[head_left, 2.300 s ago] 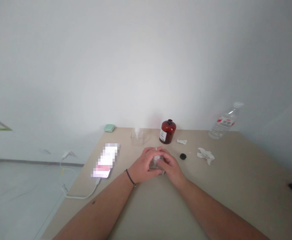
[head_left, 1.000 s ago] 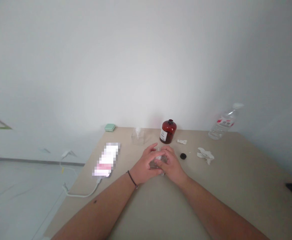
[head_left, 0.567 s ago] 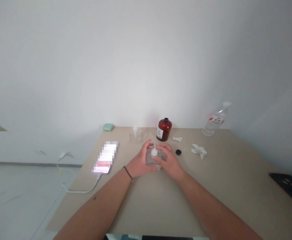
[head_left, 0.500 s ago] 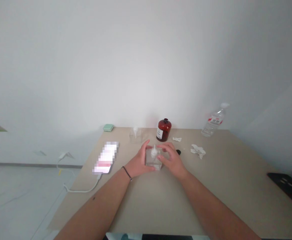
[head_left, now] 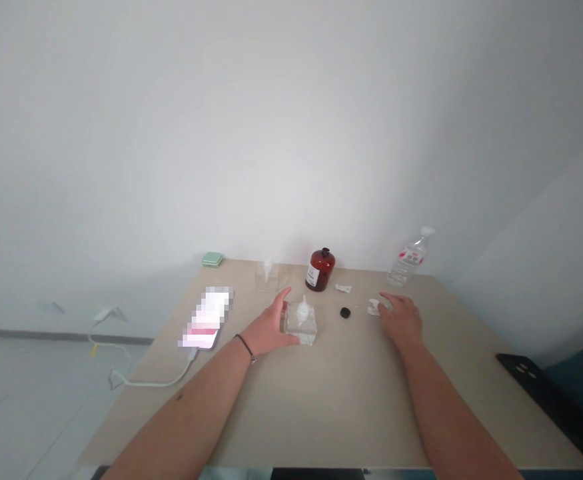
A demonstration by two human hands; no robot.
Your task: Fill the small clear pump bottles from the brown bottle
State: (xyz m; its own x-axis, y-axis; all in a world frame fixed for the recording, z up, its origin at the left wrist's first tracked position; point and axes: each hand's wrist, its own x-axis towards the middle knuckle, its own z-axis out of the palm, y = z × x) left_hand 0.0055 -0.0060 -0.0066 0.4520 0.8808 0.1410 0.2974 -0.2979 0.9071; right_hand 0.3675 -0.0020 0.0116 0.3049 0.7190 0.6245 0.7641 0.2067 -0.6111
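My left hand rests against the left side of a small clear square bottle with a white pump top that stands on the beige table; thumb and fingers cup it. My right hand lies flat farther right, fingers spread over a crumpled white tissue. Between the two hands lies a small black cap.
A brown glass bottle, a second clear container and a small white scrap stand near the wall. A plastic water bottle is at the back right, a mint case back left, a charging phone left, a black object right.
My right hand let go of the clear bottle and moved right onto the tissue. The left hand stays at the bottle. The camera view shifted slightly right.
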